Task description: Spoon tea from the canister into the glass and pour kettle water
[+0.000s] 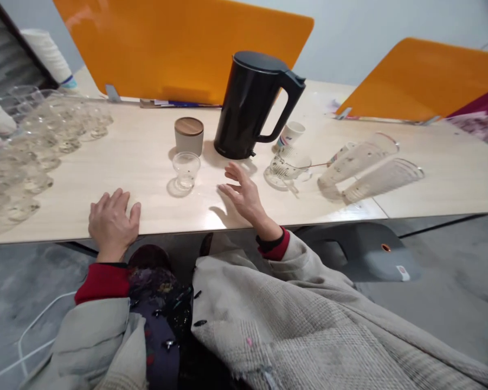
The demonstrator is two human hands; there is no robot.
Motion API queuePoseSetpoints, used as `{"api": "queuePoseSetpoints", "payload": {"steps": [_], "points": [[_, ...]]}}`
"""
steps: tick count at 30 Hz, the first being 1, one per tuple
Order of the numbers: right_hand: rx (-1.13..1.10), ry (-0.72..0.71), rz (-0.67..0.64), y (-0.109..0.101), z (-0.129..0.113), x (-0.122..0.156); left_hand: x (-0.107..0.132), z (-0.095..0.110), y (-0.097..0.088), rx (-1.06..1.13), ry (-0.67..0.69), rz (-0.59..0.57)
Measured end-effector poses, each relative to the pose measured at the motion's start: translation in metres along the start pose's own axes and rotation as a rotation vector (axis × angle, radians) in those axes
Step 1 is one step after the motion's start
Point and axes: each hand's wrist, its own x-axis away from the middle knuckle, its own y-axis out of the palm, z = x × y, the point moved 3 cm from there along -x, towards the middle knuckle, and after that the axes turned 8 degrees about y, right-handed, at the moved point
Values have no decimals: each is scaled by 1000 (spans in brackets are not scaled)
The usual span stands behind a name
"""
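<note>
My left hand [113, 219] rests palm down on the near edge of the pale wooden table [146, 157], fingers loosely spread, holding nothing. My right hand [244, 195] hovers over the table with fingers apart, empty, just in front of the black electric kettle [254, 105]. A small clear glass cup [186, 169] stands between my hands, slightly nearer the right one. Behind it sits a grey canister with a wooden lid [189, 135]. A glass tea strainer piece [287, 170] lies to the right of my right hand.
Two tall clear glasses [370, 168] lie on their sides at the right. A small paper cup [291, 134] stands by the kettle. Several clear glass cups [28, 157] crowd the left side. Orange dividers [179, 49] line the back. A stack of white cups [49, 54] stands far left.
</note>
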Motion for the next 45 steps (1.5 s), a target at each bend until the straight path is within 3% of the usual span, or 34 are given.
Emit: {"api": "queuePoseSetpoints", "payload": {"steps": [5, 9, 13, 18, 25, 32, 38, 45], "points": [[-41, 65, 265, -45, 23, 48, -1, -1, 0, 25, 30, 9], [-105, 114, 479, -84, 32, 63, -2, -1, 0, 76, 28, 16], [-138, 126, 490, -96, 23, 57, -2, 2, 1, 59, 29, 18], [-73, 37, 302, -70, -3, 12, 0, 4, 4, 29, 19, 30], [138, -110, 70, -17, -35, -103, 3, 3, 7, 9, 46, 39], [405, -90, -15, 37, -54, -193, 4, 2, 8, 26, 63, 79], [397, -54, -67, 63, -40, -221, 6, 2, 9, 30, 67, 73], [366, -97, 87, 57, -29, -218, 6, 0, 10, 33, 84, 106]]}}
